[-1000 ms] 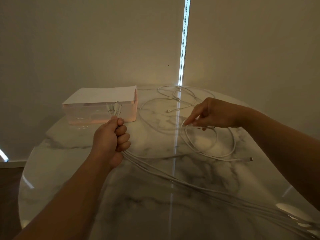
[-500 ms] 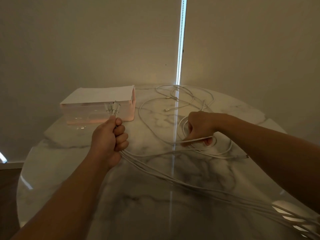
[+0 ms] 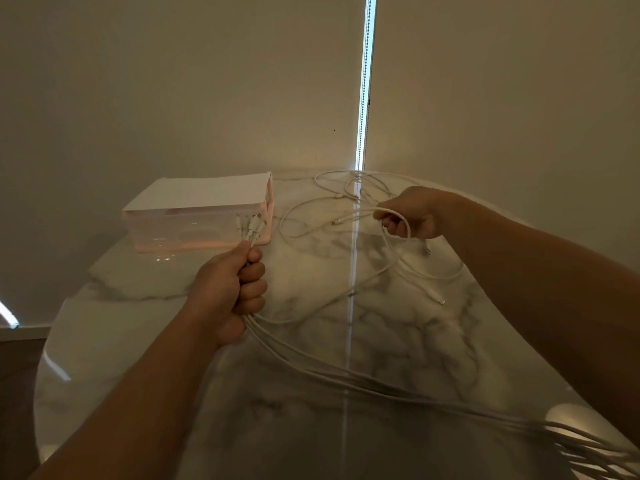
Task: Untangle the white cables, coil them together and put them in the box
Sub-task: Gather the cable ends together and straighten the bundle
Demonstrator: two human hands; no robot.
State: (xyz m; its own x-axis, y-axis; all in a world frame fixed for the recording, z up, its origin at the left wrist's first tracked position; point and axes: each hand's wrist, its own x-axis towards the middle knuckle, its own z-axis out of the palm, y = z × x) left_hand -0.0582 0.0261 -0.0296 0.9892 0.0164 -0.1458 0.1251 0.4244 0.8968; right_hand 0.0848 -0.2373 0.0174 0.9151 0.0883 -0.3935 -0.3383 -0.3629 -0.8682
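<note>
Cables bundled L hand, plugs up, R hand lifting loop

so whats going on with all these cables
A person is sorting white cables on a marble table. The left hand grips a bundle of cables near their plugs. The right hand has a grip on a cable loop lifted from the loose tangle. Nothing is in the box yet.

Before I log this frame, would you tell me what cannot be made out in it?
- Head view: the cable bundle leaves the lower right edge, blurred; far ends unseen.
- How many cables the left hand grips: fingers cover them.
- Connector types: too small.
- Box contents: dim, hazy wall.
</note>
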